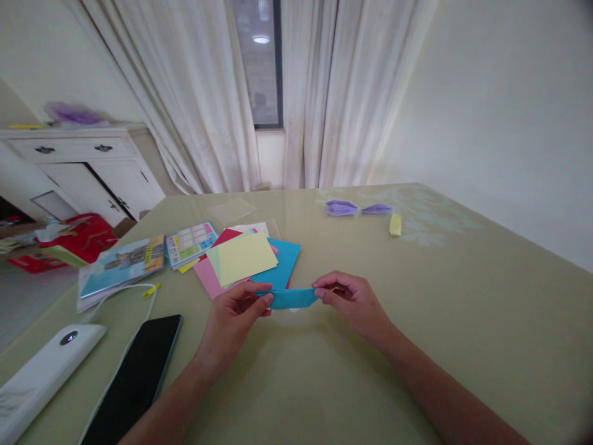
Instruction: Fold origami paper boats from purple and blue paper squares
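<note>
A narrow folded strip of blue paper [293,299] is stretched level between my two hands, held over the table. My left hand [234,318] pinches its left end between thumb and fingers. At the right end, the thumb and index finger of my right hand [349,301] grip a corner. Just beyond the strip lies a loose fan of coloured paper sheets [248,256], with a pale yellow one on top and blue, pink, red and green ones under it. My left fingers hide part of the strip's left end.
On the left are a black phone [134,377], a white power bank [49,371] with a cable, and a picture book [123,266]. Folded purple paper pieces [341,208] and a small yellow folded paper [395,224] lie at the far right. A wall borders the table's right side.
</note>
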Tool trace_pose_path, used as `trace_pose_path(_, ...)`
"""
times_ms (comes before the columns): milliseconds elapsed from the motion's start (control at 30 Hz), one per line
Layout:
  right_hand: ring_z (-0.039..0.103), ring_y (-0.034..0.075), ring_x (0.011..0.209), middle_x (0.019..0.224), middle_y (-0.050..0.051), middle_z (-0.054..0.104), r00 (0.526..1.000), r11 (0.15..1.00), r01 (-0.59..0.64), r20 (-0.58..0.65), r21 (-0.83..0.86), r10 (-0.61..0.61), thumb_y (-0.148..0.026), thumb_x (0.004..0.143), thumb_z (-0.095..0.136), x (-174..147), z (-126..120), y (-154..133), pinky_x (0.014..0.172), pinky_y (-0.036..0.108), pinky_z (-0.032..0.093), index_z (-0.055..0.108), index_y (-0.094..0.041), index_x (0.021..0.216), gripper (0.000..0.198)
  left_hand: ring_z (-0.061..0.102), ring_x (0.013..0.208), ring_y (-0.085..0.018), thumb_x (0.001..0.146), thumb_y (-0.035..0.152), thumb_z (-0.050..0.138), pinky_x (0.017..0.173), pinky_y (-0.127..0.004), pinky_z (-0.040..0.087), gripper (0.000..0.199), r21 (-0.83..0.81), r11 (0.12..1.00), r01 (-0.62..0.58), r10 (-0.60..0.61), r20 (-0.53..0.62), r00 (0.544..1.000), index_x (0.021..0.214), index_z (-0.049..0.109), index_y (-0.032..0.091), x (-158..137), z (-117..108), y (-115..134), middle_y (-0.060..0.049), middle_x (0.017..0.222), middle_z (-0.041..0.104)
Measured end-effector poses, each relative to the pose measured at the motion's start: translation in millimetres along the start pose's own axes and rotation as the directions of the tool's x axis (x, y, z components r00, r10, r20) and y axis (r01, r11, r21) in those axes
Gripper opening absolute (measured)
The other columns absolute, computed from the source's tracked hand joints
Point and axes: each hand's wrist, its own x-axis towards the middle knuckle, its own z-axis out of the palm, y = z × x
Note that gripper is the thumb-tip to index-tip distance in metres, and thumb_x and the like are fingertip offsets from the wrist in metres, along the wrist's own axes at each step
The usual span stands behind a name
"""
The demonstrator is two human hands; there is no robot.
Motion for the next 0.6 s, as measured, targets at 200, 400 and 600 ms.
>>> trace_pose_path(200,0.072,0.021,0.092,0.101,0.008,0.076,0.936,0.908,0.341,0.001,-0.241,-0.351,-0.028,0.100,0.074,-0.6,-6.8,-2.1,0.081,0.034,0.061,0.083,-0.025,0.097,0.009,0.082,0.083,-0.024,0.077,0.054,0.092,0.077,-0.039,0.072,0.045,-0.040,0.999,0.021,-0.022,-0.030,0.999,0.103,0.086,0.018,-0.9,2.6,0.7,-0.009,0.100,0.084)
trace_pose_path(400,0.072,0.021,0.089,0.098,0.007,0.074,0.847,0.751,0.518,0.120,-0.411,-0.519,-0.021,0.099,0.076,-6.8,-7.2,-12.9,0.079,0.033,0.061,0.078,-0.023,0.104,0.006,0.083,0.085,-0.024,0.084,0.049,0.088,0.081,-0.036,0.071,0.035,0.005,0.996,-0.084,0.084,-0.087,0.993,0.103,0.086,0.020,-6.7,8.8,4.0,-0.008,0.106,0.085)
trace_pose_path(600,0.073,0.021,0.088,0.098,0.007,0.078,0.848,0.719,0.505,0.119,-0.477,-0.517,-0.021,0.101,0.075,-8.6,-6.2,-13.8,0.077,0.032,0.062,0.076,-0.023,0.111,0.011,0.080,0.100,-0.021,0.092,0.034,0.082,0.087,-0.029,0.069,0.018,0.125,0.937,-0.327,0.338,-0.071,0.939,0.107,0.085,0.024,-11.7,8.4,3.6,-0.007,0.111,0.083)
